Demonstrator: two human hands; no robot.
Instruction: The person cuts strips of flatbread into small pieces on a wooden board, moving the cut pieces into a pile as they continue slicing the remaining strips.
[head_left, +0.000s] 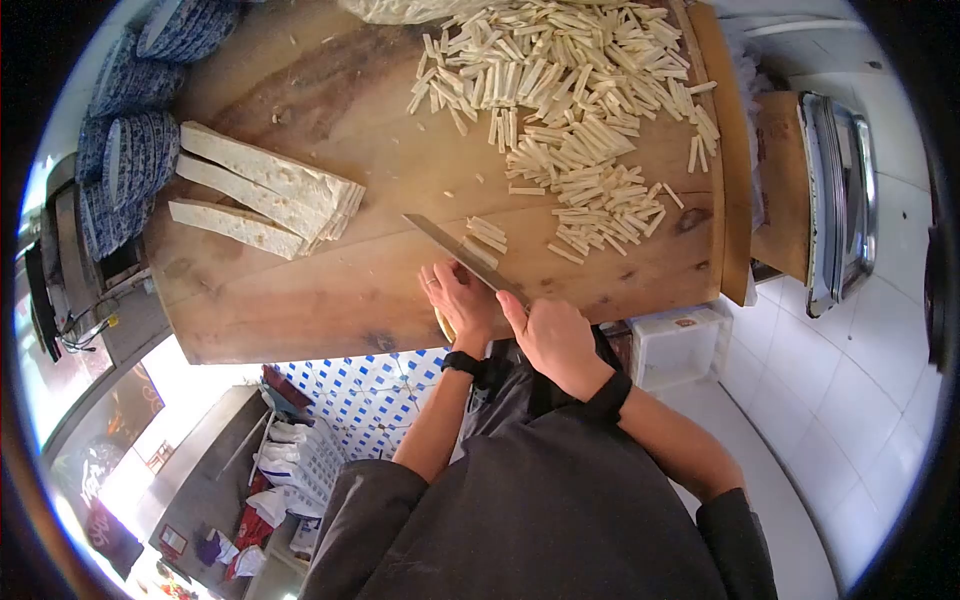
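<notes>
My right hand (560, 345) is closed around the handle of a kitchen knife (447, 243), its blade slanting up and left over the wooden board (350, 290). Close against the blade, my left hand (458, 300) has its fingers bent down. A pale edge of a flatbread strip (443, 324) shows beside its palm; the fingers cover most of that strip. Just past the blade lie a few cut sticks (487, 234). A big heap of similar pale sticks (580, 110) spreads over the far right of the board. Long stacked flatbread strips (265, 190) lie at the left.
Blue-patterned bundles (140, 155) stand along the board's left edge. A raised wooden edge (735, 150) borders the right side, with metal trays (840, 200) beyond it. Below are a white basket (300, 460) and a clear plastic box (675, 350).
</notes>
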